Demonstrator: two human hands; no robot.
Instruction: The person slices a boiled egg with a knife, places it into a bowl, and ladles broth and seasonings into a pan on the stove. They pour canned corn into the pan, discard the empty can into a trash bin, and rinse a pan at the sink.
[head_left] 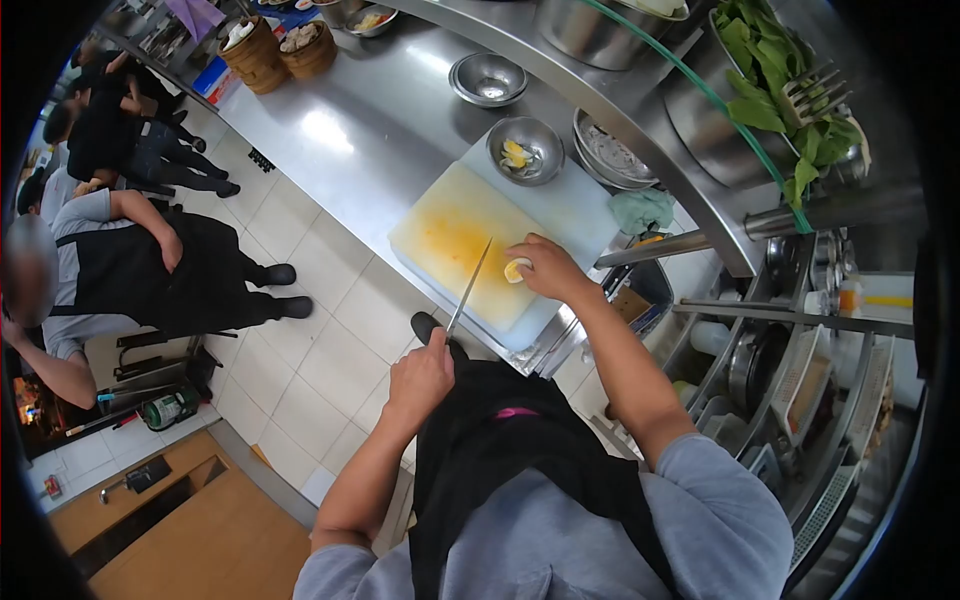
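My left hand (422, 380) is closed around the handle of a long knife (469, 288), its thin blade pointing away over the cutting board (420, 238). In the fingers of my right hand (548, 268) is a piece of boiled egg (517, 270), just right of the blade and over the board. Yellow smears cover the middle of this board, which lies on a larger pale board (592, 205). Behind it, a metal bowl (553, 145) holds cut egg pieces (516, 155).
Stacked metal bowls (488, 80) and bamboo steamers (255, 60) stand farther along the steel counter (380, 110). A raised steel shelf (640, 120) with leafy greens (765, 80) borders my right side. A co-worker in a black apron (150, 265) stands at left.
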